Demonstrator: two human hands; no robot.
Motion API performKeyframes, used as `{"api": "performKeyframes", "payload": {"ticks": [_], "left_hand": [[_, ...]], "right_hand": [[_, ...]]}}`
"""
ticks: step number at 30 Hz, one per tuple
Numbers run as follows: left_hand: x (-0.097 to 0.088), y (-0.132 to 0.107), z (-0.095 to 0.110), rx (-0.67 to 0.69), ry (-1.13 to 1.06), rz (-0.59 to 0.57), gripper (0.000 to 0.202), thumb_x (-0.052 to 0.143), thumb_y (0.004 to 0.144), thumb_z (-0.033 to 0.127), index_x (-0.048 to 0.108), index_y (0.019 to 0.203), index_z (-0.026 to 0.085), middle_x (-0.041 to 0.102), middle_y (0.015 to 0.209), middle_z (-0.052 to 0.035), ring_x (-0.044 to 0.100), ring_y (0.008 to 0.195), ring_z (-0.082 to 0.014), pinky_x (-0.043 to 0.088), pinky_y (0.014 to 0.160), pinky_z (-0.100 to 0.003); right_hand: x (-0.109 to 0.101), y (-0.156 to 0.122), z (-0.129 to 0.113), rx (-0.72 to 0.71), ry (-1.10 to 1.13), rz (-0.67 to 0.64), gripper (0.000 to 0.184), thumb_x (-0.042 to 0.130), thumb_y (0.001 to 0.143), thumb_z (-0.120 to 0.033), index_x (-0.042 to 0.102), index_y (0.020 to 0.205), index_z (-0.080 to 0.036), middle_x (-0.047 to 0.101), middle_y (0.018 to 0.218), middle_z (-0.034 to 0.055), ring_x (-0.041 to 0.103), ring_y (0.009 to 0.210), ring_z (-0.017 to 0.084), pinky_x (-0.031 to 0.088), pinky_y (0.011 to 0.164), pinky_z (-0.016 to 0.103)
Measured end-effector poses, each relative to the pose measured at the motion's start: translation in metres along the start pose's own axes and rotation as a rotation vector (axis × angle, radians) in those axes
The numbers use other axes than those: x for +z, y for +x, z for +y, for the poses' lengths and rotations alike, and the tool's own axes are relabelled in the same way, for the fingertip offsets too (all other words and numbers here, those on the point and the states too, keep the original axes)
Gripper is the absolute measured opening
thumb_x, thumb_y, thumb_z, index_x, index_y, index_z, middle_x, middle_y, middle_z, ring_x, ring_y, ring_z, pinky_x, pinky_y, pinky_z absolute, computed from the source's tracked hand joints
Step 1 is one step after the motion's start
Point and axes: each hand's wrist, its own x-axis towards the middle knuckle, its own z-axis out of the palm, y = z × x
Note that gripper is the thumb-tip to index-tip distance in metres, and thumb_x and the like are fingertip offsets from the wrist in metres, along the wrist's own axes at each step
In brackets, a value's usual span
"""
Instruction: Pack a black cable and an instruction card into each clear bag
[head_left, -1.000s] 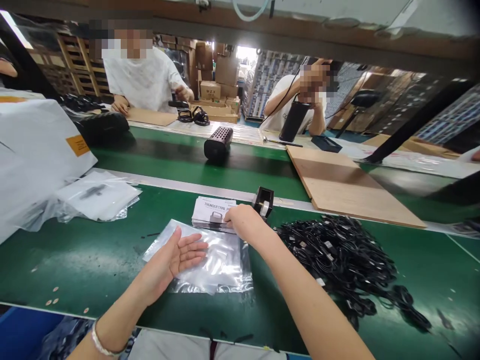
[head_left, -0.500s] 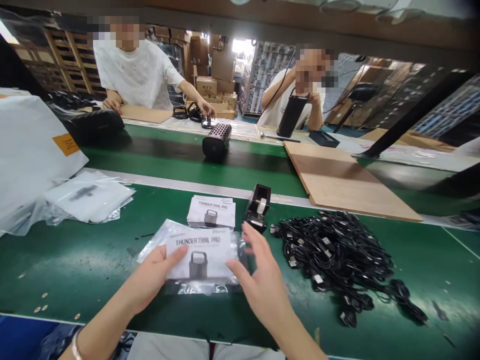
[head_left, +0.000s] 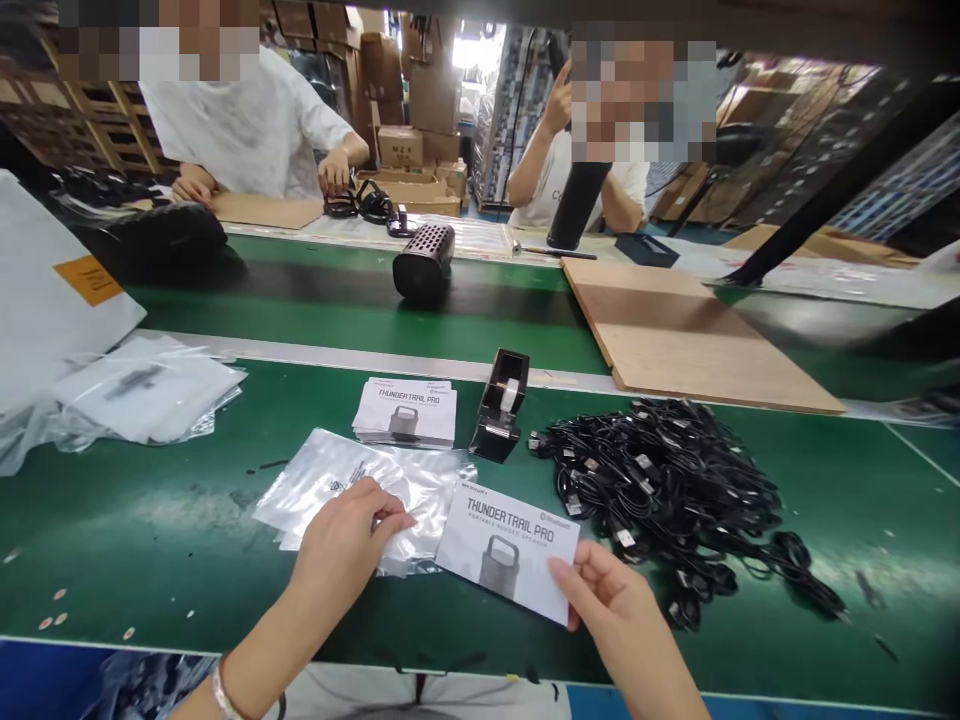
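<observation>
My right hand [head_left: 611, 595] holds a white instruction booklet [head_left: 508, 550] by its right edge, thumb on top. Its cover reads "Thunder Trail Pro" above a picture of a speaker. My left hand [head_left: 349, 535] rests over clear plastic bags [head_left: 315, 475], thumb and fingers pinched on the top bag. The booklet's left edge lies close to these bags. Just behind them sits a stack of the same booklets [head_left: 405, 410], beside a black tape dispenser [head_left: 500, 405].
A heap of black USB cables [head_left: 667, 490] lies to the right. More bagged sheets [head_left: 150, 385] and a large white bag [head_left: 45, 290] are at left. Across a green belt with a black speaker [head_left: 425, 262] and a wooden board [head_left: 690, 335], two people work.
The booklet has moved right and down into my right hand. My left hand has let go of it and now pinches at the bags. The view has shifted slightly.
</observation>
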Motion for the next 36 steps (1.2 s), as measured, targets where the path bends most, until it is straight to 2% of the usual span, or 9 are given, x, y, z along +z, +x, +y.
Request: {"api": "performKeyframes", "payload": {"ticks": [7,11,14,19,23,25,29,33,36], "left_hand": [[0.0,-0.009,-0.001,0.121,0.016,0.066,0.029,0.04,0.086,0.031,0.061,0.068,0.022,0.058,0.073,0.0005,0.056,0.061,-0.0148,0.041,0.056,-0.025],[0.005,-0.012,-0.001,0.162,0.024,0.11,0.028,0.04,0.085,0.03,0.061,0.068,0.021,0.056,0.071,0.0002,0.055,0.061,-0.0147,0.042,0.056,-0.026],[0.008,-0.016,-0.002,0.179,-0.006,0.117,0.027,0.039,0.086,0.029,0.061,0.072,0.02,0.057,0.074,-0.0008,0.056,0.063,-0.0151,0.043,0.057,-0.026],[0.012,-0.024,-0.003,0.173,-0.086,0.138,0.021,0.039,0.087,0.03,0.057,0.091,0.021,0.058,0.082,-0.0023,0.057,0.066,-0.0156,0.046,0.061,-0.027],[0.018,-0.026,-0.007,0.213,-0.066,0.137,0.017,0.051,0.081,0.036,0.057,0.088,0.021,0.058,0.083,-0.0033,0.058,0.07,-0.0181,0.048,0.061,-0.029],[0.023,-0.026,-0.01,0.261,-0.036,0.159,0.014,0.051,0.081,0.034,0.058,0.084,0.021,0.058,0.081,-0.0033,0.058,0.072,-0.0186,0.048,0.062,-0.029],[0.028,-0.023,-0.013,0.309,0.008,0.199,0.021,0.042,0.086,0.027,0.06,0.077,0.021,0.057,0.077,-0.0024,0.058,0.07,-0.0169,0.047,0.062,-0.028],[0.024,-0.02,-0.014,0.324,-0.002,0.201,0.022,0.04,0.086,0.026,0.058,0.074,0.022,0.056,0.076,-0.0021,0.058,0.07,-0.018,0.046,0.065,-0.029],[0.019,-0.02,-0.012,0.311,-0.069,0.144,0.02,0.04,0.086,0.029,0.055,0.075,0.023,0.055,0.077,-0.0016,0.057,0.072,-0.0182,0.044,0.064,-0.028]], "right_hand": [[0.027,-0.001,0.005,-0.015,0.107,0.051,0.036,0.062,0.067,-0.053,0.048,0.064,-0.02,0.055,0.057,-0.0008,0.043,0.048,0.011,0.039,0.044,0.021],[0.039,-0.002,0.013,-0.041,0.049,0.061,0.038,0.058,0.068,-0.057,0.049,0.065,-0.02,0.056,0.056,0.0008,0.047,0.05,0.014,0.041,0.044,0.024],[0.042,-0.007,0.017,-0.003,0.031,0.038,0.042,0.059,0.065,-0.06,0.046,0.06,-0.02,0.052,0.051,-0.0012,0.045,0.044,0.011,0.04,0.04,0.022],[0.043,-0.018,0.017,0.135,-0.007,-0.126,0.042,0.058,0.066,-0.057,0.041,0.059,-0.019,0.043,0.036,-0.0071,0.037,0.03,0.006,0.03,0.03,0.016],[0.045,-0.016,0.009,0.172,-0.066,-0.225,0.035,0.056,0.071,-0.05,0.048,0.066,-0.017,0.041,0.037,-0.0091,0.037,0.028,0.006,0.024,0.028,0.014],[0.044,-0.014,0.005,0.172,-0.062,-0.307,0.034,0.056,0.071,-0.049,0.052,0.071,-0.015,0.044,0.041,-0.0084,0.04,0.03,0.006,0.026,0.029,0.015],[0.037,-0.012,-0.003,0.18,0.008,-0.466,0.038,0.056,0.073,-0.05,0.057,0.08,-0.012,0.055,0.049,-0.003,0.049,0.04,0.007,0.041,0.044,0.018],[0.04,-0.007,-0.007,0.155,0.065,-0.397,0.038,0.061,0.068,-0.05,0.056,0.074,-0.012,0.058,0.051,-0.0015,0.052,0.043,0.008,0.044,0.048,0.019],[0.057,0.003,-0.008,0.131,0.105,-0.329,0.034,0.065,0.063,-0.045,0.052,0.07,-0.014,0.057,0.049,-0.0026,0.053,0.042,0.009,0.045,0.046,0.021]]}}
